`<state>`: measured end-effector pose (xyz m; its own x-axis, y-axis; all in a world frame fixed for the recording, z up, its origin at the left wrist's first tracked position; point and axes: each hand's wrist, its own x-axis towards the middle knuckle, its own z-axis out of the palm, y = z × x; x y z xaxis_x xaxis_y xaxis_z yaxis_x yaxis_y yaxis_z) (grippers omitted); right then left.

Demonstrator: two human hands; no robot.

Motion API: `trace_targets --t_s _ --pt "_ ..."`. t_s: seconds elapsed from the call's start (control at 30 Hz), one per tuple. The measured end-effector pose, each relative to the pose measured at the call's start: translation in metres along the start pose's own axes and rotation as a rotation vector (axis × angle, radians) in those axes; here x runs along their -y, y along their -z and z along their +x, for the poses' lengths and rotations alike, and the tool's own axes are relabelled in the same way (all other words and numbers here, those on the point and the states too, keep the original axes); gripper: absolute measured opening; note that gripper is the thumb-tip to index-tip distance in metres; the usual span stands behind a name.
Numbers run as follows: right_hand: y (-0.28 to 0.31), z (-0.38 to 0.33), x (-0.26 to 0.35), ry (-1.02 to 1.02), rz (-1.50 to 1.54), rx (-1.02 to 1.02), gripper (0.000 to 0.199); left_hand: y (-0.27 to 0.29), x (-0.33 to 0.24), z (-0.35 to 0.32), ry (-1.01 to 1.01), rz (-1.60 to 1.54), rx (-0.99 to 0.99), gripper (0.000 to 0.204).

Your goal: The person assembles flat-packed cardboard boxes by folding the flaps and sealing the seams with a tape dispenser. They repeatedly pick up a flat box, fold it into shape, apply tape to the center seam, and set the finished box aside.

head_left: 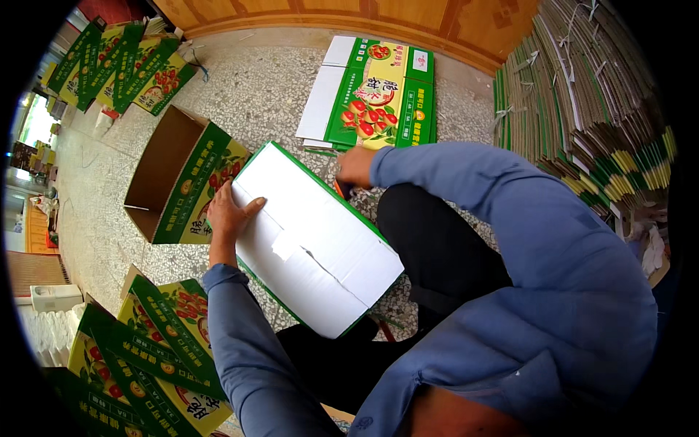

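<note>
A cardboard carton (320, 240) stands in front of me, its closed white face up and its green edges showing. A torn patch and a dark slit mark that white face. My left hand (231, 215) holds the carton's left edge, thumb on the white face and fingers over the side. At the carton's far right edge, my right hand (357, 167) is closed around an orange and dark object (341, 188). Most of that object is hidden by the hand, so its kind cannot be told.
Just left stands an open carton (169, 175). Flat printed cartons (382, 95) lie stacked ahead. Tied bundles of folded cardboard (553, 95) rise at the right. Formed green and yellow cartons gather at the near left (145, 357) and far left (120, 69). A wooden panel (349, 14) bounds the speckled floor.
</note>
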<state>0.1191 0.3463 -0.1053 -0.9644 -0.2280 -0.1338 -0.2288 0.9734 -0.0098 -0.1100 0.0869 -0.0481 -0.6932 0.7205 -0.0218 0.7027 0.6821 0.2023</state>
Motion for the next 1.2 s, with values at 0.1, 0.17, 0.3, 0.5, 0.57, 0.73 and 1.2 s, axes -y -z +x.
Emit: trace_targets --t_s 0.1,0.17,0.3,0.5,0.57,0.73,1.2 --pt "0.072 -0.033 0.01 -0.487 0.298 -0.364 0.041 0.003 -0.001 -0.01 0.069 -0.036 0.054 0.101" --pt "0.097 -0.064 0.017 -0.733 0.703 -0.645 0.054 0.007 0.003 -0.012 0.067 -0.021 0.018 0.099" --pt "0.107 -0.131 0.12 -0.927 1.971 -0.689 0.06 0.008 0.0 -0.012 0.055 -0.038 -0.008 0.1" --pt "0.055 -0.167 0.227 -1.17 2.043 -0.628 0.057 0.01 -0.004 -0.011 0.077 -0.078 0.02 0.103" --pt "0.059 -0.161 0.229 -1.093 2.069 -0.644 0.057 0.008 0.006 -0.013 0.093 -0.055 0.008 0.104" --pt "0.042 -0.125 0.196 -1.112 1.902 -0.656 0.055 0.017 0.036 -0.027 0.27 -0.026 0.039 0.102" --pt "0.096 0.034 0.002 -0.529 1.048 -0.548 0.052 0.02 0.049 -0.184 0.861 -0.457 0.279 0.09"
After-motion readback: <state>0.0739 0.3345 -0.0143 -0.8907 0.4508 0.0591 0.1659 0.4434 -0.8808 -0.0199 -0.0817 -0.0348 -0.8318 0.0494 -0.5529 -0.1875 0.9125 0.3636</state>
